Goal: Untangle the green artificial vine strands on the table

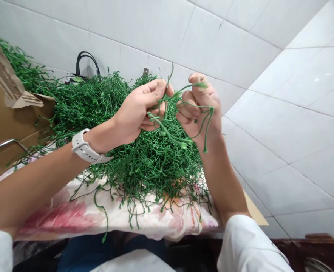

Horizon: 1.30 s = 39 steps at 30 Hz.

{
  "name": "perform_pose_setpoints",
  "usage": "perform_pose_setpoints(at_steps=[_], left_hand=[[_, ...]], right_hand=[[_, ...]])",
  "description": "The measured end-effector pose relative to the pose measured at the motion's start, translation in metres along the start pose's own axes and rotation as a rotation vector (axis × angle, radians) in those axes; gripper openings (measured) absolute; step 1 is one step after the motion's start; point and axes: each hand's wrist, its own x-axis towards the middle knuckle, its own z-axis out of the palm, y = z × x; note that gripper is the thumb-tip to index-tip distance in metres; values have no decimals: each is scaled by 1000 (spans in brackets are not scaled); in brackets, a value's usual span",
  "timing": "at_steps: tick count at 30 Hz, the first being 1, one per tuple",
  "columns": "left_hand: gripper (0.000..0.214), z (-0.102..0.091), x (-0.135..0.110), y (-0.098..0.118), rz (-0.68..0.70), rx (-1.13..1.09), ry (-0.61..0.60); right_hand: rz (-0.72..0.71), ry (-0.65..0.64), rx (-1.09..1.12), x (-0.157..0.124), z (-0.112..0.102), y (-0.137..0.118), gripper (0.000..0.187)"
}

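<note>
Above a large tangled pile of green plastic stems (pixel 152 162), my two hands are raised close together. My left hand (pixel 138 104), with a pale watch strap (pixel 84 147) on the wrist, is closed in a pinch on thin green artificial stems (pixel 169 134). Bent fingers close my right hand (pixel 208 102) around another green stem sprig (pixel 206 130), whose branched ends hang over the palm. One stem spans the gap between the hands. The exact spot gripped by the right fingers is partly hidden.
The pile lies on a floral cloth (pixel 67 215), with some stems trailing over its front edge. At the left stands a cardboard box (pixel 2 117) with a torn edge. Black handles (pixel 87 54) show behind the pile, against a white tiled wall (pixel 144 26).
</note>
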Motion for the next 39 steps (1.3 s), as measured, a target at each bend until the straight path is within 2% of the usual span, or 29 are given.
perform_pose_setpoints(at_steps=[2,4,6,9,11,17,22,29,35,37,39], left_hand=[[62,4,-1,2,14,88,111],[71,7,-4,5,30,213,144],[62,8,-6,6,72,347,59],[34,9,-6,3,155,501,-118],[22,9,-6,0,199,569,-177],[22,10,-8,-1,313,805,-236],[25,5,-9,-12,366,957,-228],[26,3,-7,-23,399,1091,-181],[28,0,-2,-30,424,1100,-229],[28,3,-4,-30,454,1099,-227],[24,12,-11,-28,519,1093,-318]], right_hand=[[-11,39,-33,-1,3,-1,36],[-35,64,-46,-2,6,-2,38],[-63,83,-70,-2,7,0,38],[-164,105,-139,3,6,7,41],[-248,97,-166,7,3,13,44],[-458,171,-328,15,-18,24,39],[-481,183,-599,22,-36,38,37],[-519,236,-835,22,-33,41,35],[-483,224,-937,19,-28,42,34],[-484,243,-978,23,-32,46,33],[-480,298,-1034,32,-47,52,26]])
